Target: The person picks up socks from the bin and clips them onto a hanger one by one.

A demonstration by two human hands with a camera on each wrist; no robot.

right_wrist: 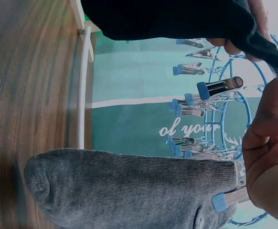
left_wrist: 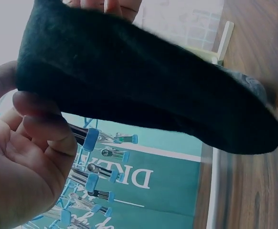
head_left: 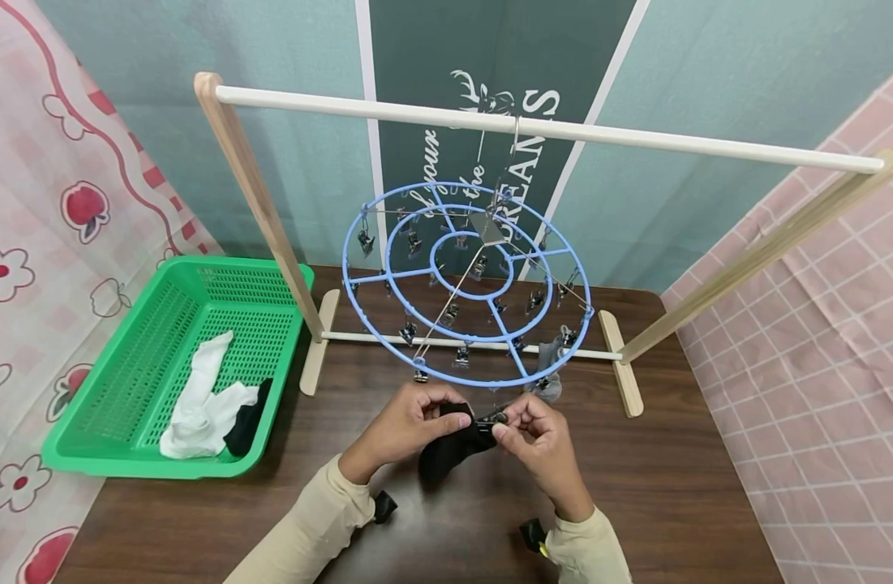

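A black sock (head_left: pixel 453 450) hangs between both hands below the front of the blue round clip hanger (head_left: pixel 466 381). My left hand (head_left: pixel 420 418) pinches the sock's cuff edge, thumb on the near side. At the other end of the cuff, my right hand (head_left: pixel 541 438) pinches a small metal clip (head_left: pixel 495 418) at the cloth. In the left wrist view the black sock (left_wrist: pixel 144 81) stretches across, toe to the right. A grey sock (right_wrist: pixel 129 188) hangs from a blue-tipped clip (right_wrist: pixel 229 198) close to my right hand.
A green basket (head_left: pixel 285 381) on the left holds white socks (head_left: pixel 205 405) and a black sock (head_left: pixel 249 418). The hanger hooks on the white rail (head_left: pixel 388 109) of a wooden stand (head_left: pixel 259 195). Several clips dangle from its rings. A pink tiled wall (head_left: pixel 818 405) stands at right.
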